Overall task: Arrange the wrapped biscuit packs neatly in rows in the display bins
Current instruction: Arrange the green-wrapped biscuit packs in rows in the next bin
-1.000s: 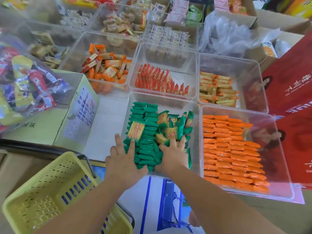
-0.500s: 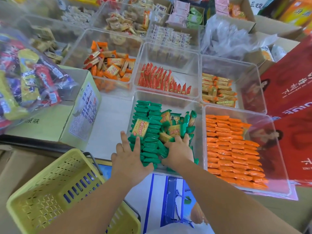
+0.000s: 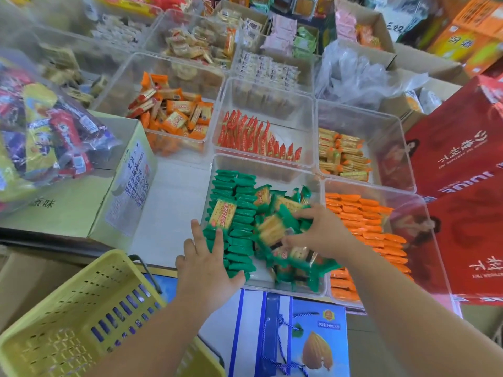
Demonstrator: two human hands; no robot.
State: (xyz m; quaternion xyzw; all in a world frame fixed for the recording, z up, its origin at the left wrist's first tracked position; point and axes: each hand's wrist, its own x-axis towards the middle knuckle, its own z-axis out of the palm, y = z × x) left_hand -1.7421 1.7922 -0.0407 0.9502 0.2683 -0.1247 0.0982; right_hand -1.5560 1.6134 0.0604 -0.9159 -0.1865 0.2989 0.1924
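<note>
A crowded shop surface (image 3: 174, 202). In the bin (image 3: 272, 165) at 6 o'clock my left hand (image 3: 206, 265), grip wide and flat, braces the stood packs (image 3: 239, 240) at 9 against toppling; my right hand (image 3: 325, 232) at 3 clutches loose packs (image 3: 272, 229), likely for the next row.

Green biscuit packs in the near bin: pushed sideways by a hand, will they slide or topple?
Probably slide easily: the green packs have glossy-looking film wrappers. Probably topple too: they stand on thin edges, and several lie jumbled under the right hand.
</note>
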